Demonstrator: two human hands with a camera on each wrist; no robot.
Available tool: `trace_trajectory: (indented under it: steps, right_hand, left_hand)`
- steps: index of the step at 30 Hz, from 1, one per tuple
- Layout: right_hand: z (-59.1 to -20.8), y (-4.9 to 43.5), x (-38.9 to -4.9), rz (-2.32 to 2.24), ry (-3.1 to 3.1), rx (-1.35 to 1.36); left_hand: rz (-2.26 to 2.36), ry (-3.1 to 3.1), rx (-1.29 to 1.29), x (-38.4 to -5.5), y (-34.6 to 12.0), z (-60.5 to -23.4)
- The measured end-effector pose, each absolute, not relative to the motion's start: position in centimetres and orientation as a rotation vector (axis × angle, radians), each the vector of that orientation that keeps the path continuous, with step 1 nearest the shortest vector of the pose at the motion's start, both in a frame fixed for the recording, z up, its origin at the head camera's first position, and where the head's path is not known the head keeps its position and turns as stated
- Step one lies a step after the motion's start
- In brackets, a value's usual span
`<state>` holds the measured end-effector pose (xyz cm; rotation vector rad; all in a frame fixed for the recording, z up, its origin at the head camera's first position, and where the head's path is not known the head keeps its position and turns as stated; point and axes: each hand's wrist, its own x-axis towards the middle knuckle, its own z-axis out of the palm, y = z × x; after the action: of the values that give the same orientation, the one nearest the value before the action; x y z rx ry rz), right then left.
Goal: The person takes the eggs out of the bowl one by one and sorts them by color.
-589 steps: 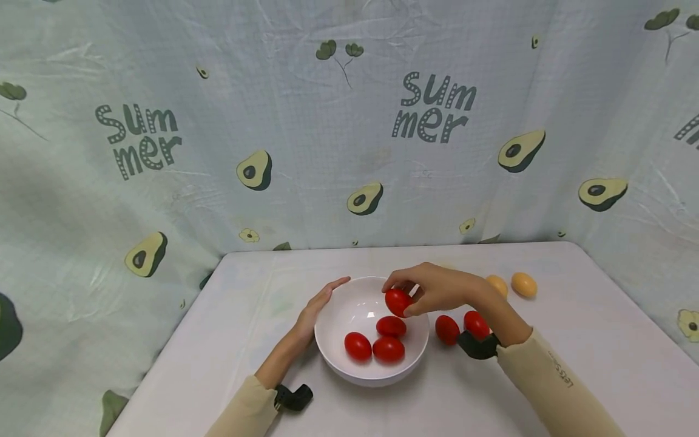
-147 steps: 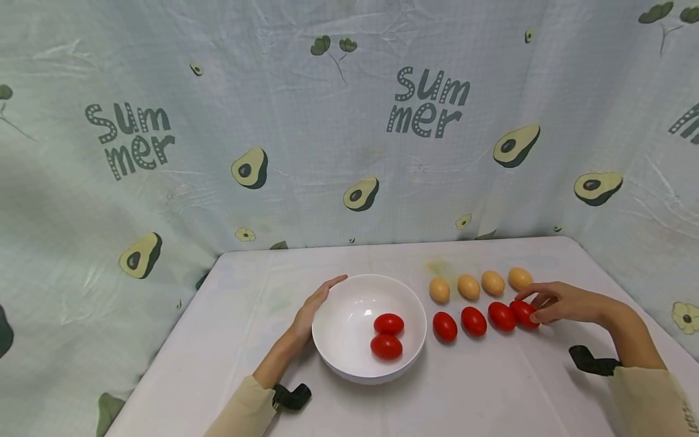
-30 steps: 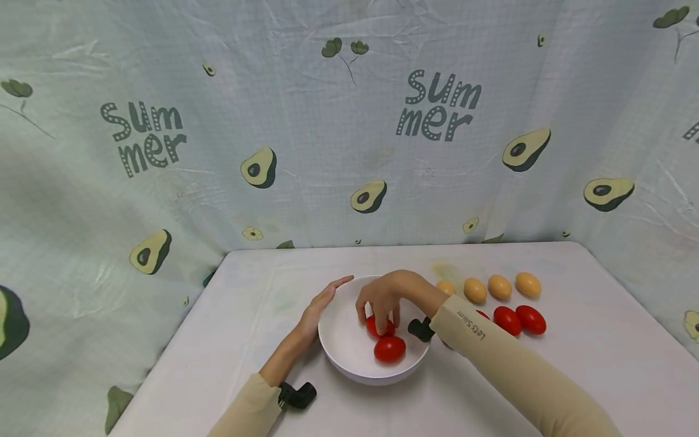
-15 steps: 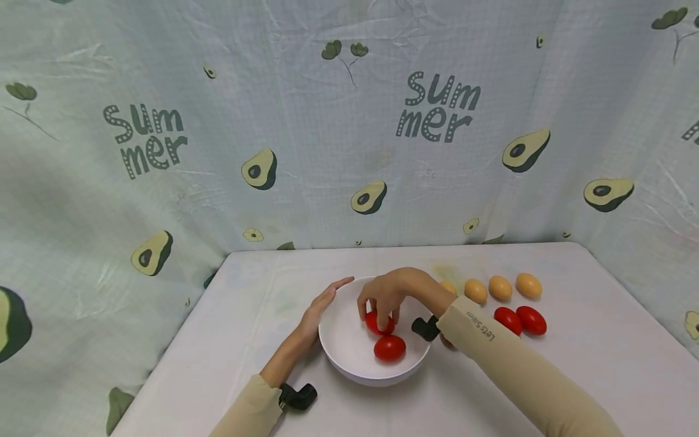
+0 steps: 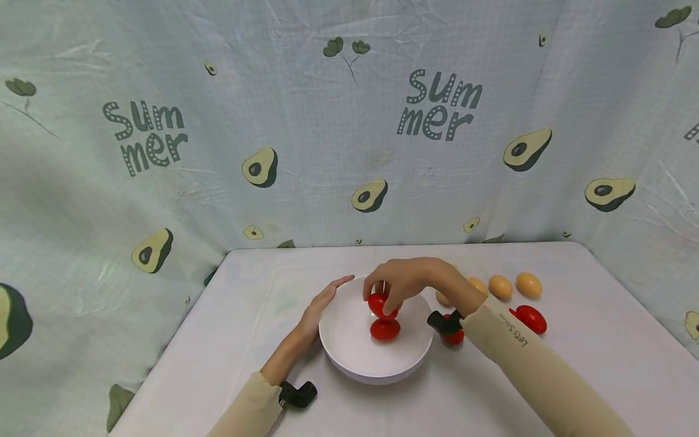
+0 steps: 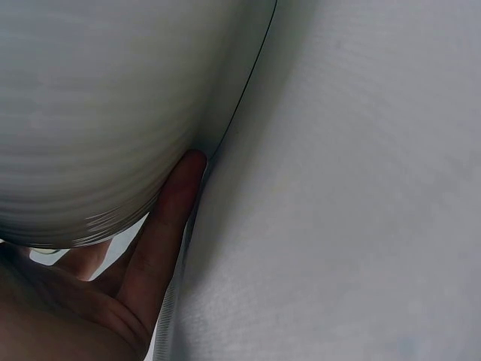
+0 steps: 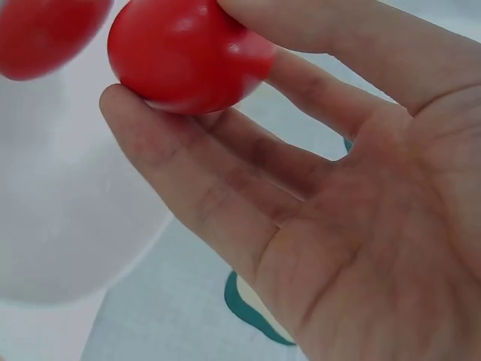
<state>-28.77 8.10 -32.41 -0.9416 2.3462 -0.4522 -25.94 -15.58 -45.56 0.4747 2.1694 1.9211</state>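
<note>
My right hand (image 5: 401, 282) pinches a red egg (image 5: 382, 305) between thumb and fingers, just above the inside of the white bowl (image 5: 349, 358). The same held egg (image 7: 188, 56) fills the top of the right wrist view, glossy and smooth. A second red egg (image 5: 384, 330) lies in the bowl right below it. My left hand (image 5: 314, 312) rests along the bowl's left side with its fingers fairly straight. In the left wrist view, the fingers (image 6: 158, 248) touch the bowl's outer wall (image 6: 98, 113) low down, close to the tabletop.
On the table (image 5: 262, 291), right of the bowl, several yellow eggs (image 5: 528, 285) stand in a back row. Red eggs (image 5: 531, 318) lie in front of them, partly hidden by my right forearm. An avocado-print curtain (image 5: 306, 121) hangs behind the table.
My right hand has lifted a red egg off the bowl's bottom, rising slightly and moving right. The other egg in the bowl has shifted back and a little left. The left hand has stayed put.
</note>
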Motion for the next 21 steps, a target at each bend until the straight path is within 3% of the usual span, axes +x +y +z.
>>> trace_trajectory:
  steps: [13, 21]
  right_hand:
    - [-32.0, 13.7, -28.1, -0.65, 2.473, -1.031]
    - [-31.6, 16.8, -26.9, -0.79, 2.497, -0.884]
  left_hand:
    - [1.934, 2.166, 0.478, -25.8, -15.4, -45.5]
    - [1.964, 2.125, 0.519, -25.9, -15.5, -45.5]
